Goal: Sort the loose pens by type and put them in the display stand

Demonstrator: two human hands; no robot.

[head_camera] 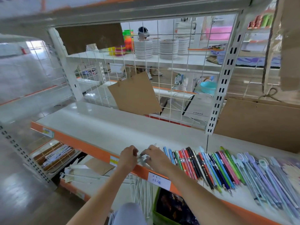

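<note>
Looking down from head height onto a white shelf (113,127) with an orange front edge. Reaching in from below, two bare forearms, meeting near the shelf's front lip.

Curling inward on the left, the left hand (128,157), fingers bent and pinching one end of a small bundle of pale, clear-looking pens (143,157). Gripping the other end just to its right, the right hand (155,155), fingers likewise curled round the bundle. Motion blur here, so possibly squaring the pens into a neat group, though not certain.

Lying immediately right of the right hand, a row of sorted pens (211,168), side by side and angled across the shelf: blue ones first, then red, black, green and pink barrels. Fanning out farther right, well away from both hands, pastel pens with cartoon toppers (263,172) in lilac and pale blue. Grouping like with like, seemingly, so each type can be lifted as one batch.

No display stand clearly showing. Hanging beyond the hands, a wire grid back panel (162,62) with a piece of brown cardboard (134,93) leaning on it.
</note>
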